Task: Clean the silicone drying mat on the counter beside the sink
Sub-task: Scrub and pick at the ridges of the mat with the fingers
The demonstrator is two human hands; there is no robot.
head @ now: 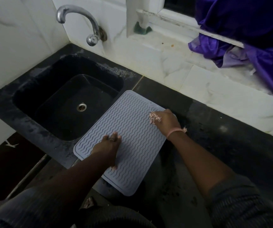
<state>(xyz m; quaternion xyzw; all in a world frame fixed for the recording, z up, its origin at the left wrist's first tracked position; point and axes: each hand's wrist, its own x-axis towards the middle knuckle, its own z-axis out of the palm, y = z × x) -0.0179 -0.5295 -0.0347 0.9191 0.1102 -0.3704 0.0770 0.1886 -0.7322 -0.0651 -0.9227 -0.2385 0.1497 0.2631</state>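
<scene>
A grey silicone drying mat [129, 129] with wavy ridges lies flat on the black counter, right of the sink, its near end over the counter's front edge. My left hand [108, 148] presses flat on the mat's near-left part, fingers spread and straight. My right hand [165, 120] sits at the mat's far right edge, fingers curled round a small pale pink cloth or sponge [154, 118] that touches the mat.
A black sink [38, 99] with a metal drain [81, 106] lies to the left, a chrome tap [83, 22] above it. Purple fabric [247, 33] hangs over the white sill at the back right, with a green sponge [142, 28] near the window frame. Black counter [214, 137] extends right.
</scene>
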